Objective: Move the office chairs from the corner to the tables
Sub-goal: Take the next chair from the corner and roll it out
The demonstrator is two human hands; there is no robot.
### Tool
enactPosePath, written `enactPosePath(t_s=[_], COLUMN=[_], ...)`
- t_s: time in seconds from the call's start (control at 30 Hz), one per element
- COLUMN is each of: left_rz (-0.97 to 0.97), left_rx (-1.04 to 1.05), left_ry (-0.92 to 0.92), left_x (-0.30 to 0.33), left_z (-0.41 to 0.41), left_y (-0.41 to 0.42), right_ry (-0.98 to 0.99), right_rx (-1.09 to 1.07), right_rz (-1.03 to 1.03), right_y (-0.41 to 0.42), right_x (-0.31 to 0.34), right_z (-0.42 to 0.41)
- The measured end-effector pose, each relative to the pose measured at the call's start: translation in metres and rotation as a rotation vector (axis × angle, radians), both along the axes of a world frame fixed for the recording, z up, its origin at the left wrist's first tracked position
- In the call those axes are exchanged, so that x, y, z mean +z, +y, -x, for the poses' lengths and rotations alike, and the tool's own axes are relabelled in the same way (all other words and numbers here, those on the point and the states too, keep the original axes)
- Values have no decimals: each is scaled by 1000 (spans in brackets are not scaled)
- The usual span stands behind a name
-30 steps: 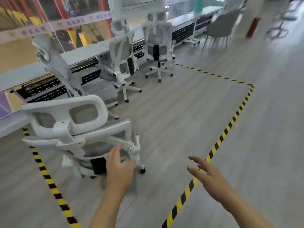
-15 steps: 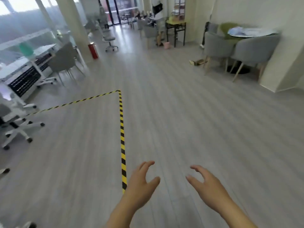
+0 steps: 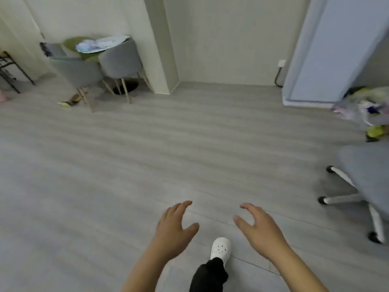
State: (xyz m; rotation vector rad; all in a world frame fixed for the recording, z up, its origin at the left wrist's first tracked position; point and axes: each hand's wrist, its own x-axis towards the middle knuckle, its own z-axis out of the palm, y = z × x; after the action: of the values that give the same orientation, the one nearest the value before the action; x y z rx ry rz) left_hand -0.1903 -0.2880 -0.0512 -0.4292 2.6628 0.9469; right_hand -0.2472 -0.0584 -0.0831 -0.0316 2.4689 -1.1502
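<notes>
While both arms reach forward over bare grey floor, the left hand (image 3: 174, 230) and right hand (image 3: 260, 227) hang spread and loosely curved, holding nothing; an office chair (image 3: 366, 186) with a white wheeled base stands at the right edge, near a cluttered table (image 3: 364, 108), well apart from either hand; no other office chair shows, so how many remain unmoved cannot be judged.

White shoe (image 3: 220, 248), grey floor (image 3: 105, 186), blue door (image 3: 328, 49).
</notes>
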Motion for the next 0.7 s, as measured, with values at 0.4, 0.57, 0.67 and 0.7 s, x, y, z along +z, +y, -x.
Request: enactPosePath(t_s=[0.4,0.57,0.67,0.7], left_rz=[-228,-252,-250,-237], left_rx=[-656,-934,-1115,-1169], left_ry=[46,-75,-124,-131], left_x=[4,-11,-18,-20], left_z=[288,327,335,338], left_y=[149,264,343,369], right_ry=[110,86,16,4], right_rx=[-665,-932,-1166,-1236], right_rz=[-253,-245,-213,-197], right_y=[155,210,259,277], right_x=[66,55,42,37], right_z=[116,89,60,54])
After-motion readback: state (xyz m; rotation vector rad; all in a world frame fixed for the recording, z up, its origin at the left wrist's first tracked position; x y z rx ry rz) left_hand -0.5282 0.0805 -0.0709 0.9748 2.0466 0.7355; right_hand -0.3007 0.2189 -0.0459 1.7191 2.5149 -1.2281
